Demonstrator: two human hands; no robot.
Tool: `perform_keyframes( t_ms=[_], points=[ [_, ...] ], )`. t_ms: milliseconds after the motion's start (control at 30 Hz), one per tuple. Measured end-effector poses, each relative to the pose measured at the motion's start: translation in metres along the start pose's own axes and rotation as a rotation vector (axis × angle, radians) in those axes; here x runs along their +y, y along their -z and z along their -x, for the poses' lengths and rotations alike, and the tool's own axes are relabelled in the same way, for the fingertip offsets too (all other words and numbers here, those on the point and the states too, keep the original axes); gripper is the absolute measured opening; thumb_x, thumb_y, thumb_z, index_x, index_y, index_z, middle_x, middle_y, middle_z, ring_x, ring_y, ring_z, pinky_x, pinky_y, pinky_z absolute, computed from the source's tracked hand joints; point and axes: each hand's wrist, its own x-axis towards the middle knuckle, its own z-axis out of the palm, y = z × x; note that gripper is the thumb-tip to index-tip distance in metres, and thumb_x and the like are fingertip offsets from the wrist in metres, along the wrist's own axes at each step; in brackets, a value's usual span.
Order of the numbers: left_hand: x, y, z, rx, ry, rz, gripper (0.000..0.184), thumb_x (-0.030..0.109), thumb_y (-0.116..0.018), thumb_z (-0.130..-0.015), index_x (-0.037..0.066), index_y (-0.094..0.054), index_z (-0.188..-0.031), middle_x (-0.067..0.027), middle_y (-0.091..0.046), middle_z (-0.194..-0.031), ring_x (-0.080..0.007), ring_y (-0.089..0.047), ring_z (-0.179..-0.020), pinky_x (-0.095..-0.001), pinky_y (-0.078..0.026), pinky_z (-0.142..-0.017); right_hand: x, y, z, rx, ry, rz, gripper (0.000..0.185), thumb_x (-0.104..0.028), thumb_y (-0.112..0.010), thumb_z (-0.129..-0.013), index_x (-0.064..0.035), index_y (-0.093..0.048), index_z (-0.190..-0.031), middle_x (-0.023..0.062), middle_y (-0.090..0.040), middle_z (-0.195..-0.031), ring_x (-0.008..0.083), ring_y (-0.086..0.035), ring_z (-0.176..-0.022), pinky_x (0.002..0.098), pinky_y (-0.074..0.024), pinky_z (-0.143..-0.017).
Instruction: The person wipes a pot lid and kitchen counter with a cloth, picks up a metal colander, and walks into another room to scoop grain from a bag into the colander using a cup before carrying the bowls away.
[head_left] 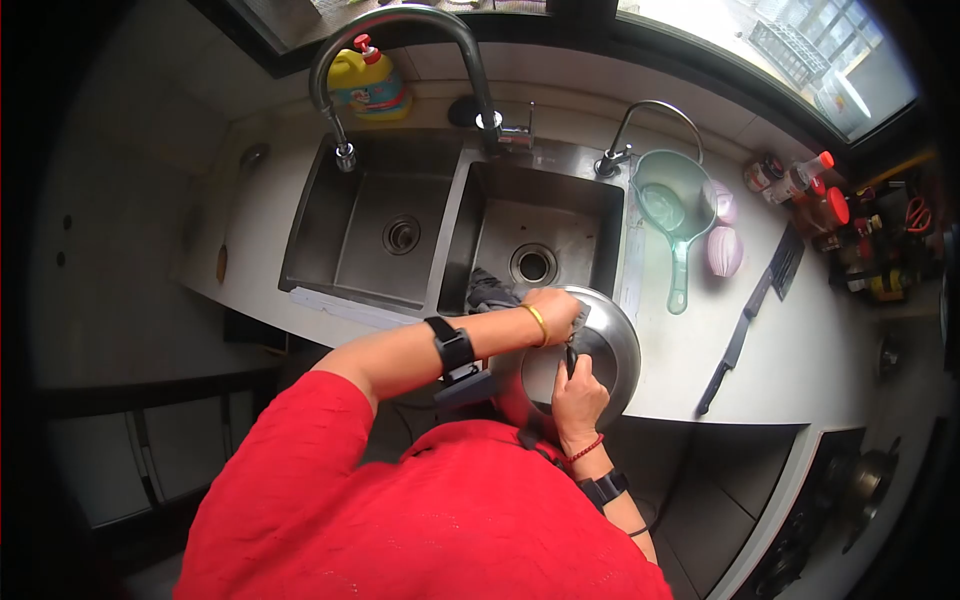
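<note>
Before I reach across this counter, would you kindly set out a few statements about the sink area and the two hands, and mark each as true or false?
1. The left hand has a gold bangle at its wrist. True.
2. The right hand is on the tall faucet. False: the right hand is at the round metal cookware.
3. A green plastic dipper lies on the counter, with a red onion beside it. True.
4. The yellow pump bottle stands in the left basin. False: the yellow pump bottle stands behind the sink.
5. A grey cloth shows by the left hand. True.
</note>
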Motion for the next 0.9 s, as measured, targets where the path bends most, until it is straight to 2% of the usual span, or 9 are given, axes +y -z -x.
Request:
perform_keyframes(
  t_ms=[100, 200, 300, 367, 433, 633, 667, 800, 900],
  points=[
    [0.015, 0.003, -0.015, -0.014, -0.119, -0.054, 0.014, 0.015, -0.055, -0.063, 0.007, -0.064, -0.071, -0.0159, -0.061, -0.073, -0.0321, -0.06, -0.071, -0.0404, -0.048, -0.063, -0.001, 0.001, 0.001, 0.018, 0.007, 0.004, 0.021, -0.023, -0.055, -0.077, -0.0063, -0.042, -0.075, 0.0146, -0.052, -0.051, 0.0336, -0.054, -0.046, 0.0424, -0.0413, -0.042],
    [0.017, 0.004, -0.029, -0.081, -0.022, -0.107, 0.013, 0.014, -0.055, -0.064, 0.007, -0.063, -0.071, -0.0152, -0.062, -0.074, -0.0306, -0.061, -0.072, -0.0397, -0.048, -0.063, -0.004, -0.001, 0.001, 0.04, 0.001, 0.009, 0.021, -0.023, -0.055, -0.077, -0.0065, -0.042, -0.075, 0.0141, -0.053, -0.051, 0.0333, -0.054, -0.046, 0.0419, -0.0412, -0.042],
    [-0.014, -0.005, -0.014, -0.019, 0.055, 0.073, 0.015, 0.018, -0.052, -0.067, 0.009, -0.062, -0.071, -0.0155, -0.06, -0.072, -0.0325, -0.059, -0.071, -0.0412, -0.047, -0.063, -0.002, -0.001, 0.004, 0.036, -0.009, 0.01, 0.02, -0.023, -0.055, -0.077, -0.007, -0.043, -0.075, 0.0137, -0.053, -0.051, 0.0329, -0.054, -0.046, 0.0414, -0.0412, -0.042],
    [-0.029, 0.001, 0.022, 0.005, 0.109, 0.181, 0.017, 0.022, -0.05, -0.07, 0.008, -0.06, -0.072, -0.0158, -0.059, -0.071, -0.0341, -0.058, -0.069, -0.0431, -0.046, -0.062, -0.005, -0.004, 0.007, 0.043, -0.003, -0.001, 0.02, -0.023, -0.055, -0.077, -0.0073, -0.043, -0.075, 0.0135, -0.053, -0.051, 0.0326, -0.054, -0.046, 0.0413, -0.0413, -0.042],
    [-0.039, -0.013, 0.053, -0.086, 0.085, 0.138, 0.019, 0.025, -0.051, -0.071, 0.007, -0.058, -0.071, -0.0162, -0.059, -0.069, -0.0348, -0.057, -0.069, -0.0444, -0.045, -0.062, -0.007, -0.003, 0.008, 0.011, -0.026, -0.043, 0.019, -0.022, -0.055, -0.078, -0.0064, -0.044, -0.075, 0.0158, -0.053, -0.053, 0.0349, -0.054, -0.049, 0.0435, -0.0404, -0.044],
    [-0.03, -0.014, 0.067, 0.082, 0.139, 0.059, 0.017, 0.024, -0.05, -0.072, 0.008, -0.058, -0.071, -0.0158, -0.059, -0.069, -0.0343, -0.058, -0.068, -0.045, -0.046, -0.061, -0.008, -0.003, 0.008, -0.005, 0.007, -0.032, 0.019, -0.022, -0.055, -0.077, -0.0064, -0.044, -0.075, 0.0153, -0.053, -0.052, 0.034, -0.054, -0.047, 0.0427, -0.0411, -0.043],
    [-0.022, -0.009, 0.053, 0.091, 0.124, -0.002, 0.016, 0.022, -0.051, -0.072, 0.009, -0.059, -0.073, -0.0151, -0.06, -0.07, -0.0332, -0.059, -0.069, -0.0442, -0.046, -0.061, -0.007, -0.005, 0.009, -0.001, 0.025, -0.013, 0.02, -0.022, -0.055, -0.077, -0.0065, -0.043, -0.074, 0.0145, -0.053, -0.051, 0.0332, -0.054, -0.046, 0.042, -0.0415, -0.042],
    [-0.004, 0.004, -0.004, -0.057, -0.222, -0.146, 0.013, 0.016, -0.055, -0.066, 0.01, -0.061, -0.075, -0.0139, -0.061, -0.075, -0.0309, -0.06, -0.073, -0.0409, -0.047, -0.059, -0.008, -0.005, 0.007, 0.017, 0.049, 0.02, 0.02, -0.022, -0.056, -0.076, -0.0064, -0.043, -0.073, 0.014, -0.053, -0.05, 0.0323, -0.054, -0.046, 0.0412, -0.0421, -0.041],
    [0.01, 0.013, -0.018, -0.127, -0.274, -0.172, 0.013, 0.015, -0.056, -0.064, 0.01, -0.061, -0.074, -0.0139, -0.061, -0.076, -0.0303, -0.06, -0.073, -0.0399, -0.047, -0.059, -0.008, -0.005, 0.006, 0.024, 0.049, 0.027, 0.02, -0.021, -0.056, -0.075, -0.0063, -0.043, -0.074, 0.0142, -0.053, -0.051, 0.0325, -0.054, -0.046, 0.0415, -0.0424, -0.042]
  ],
)
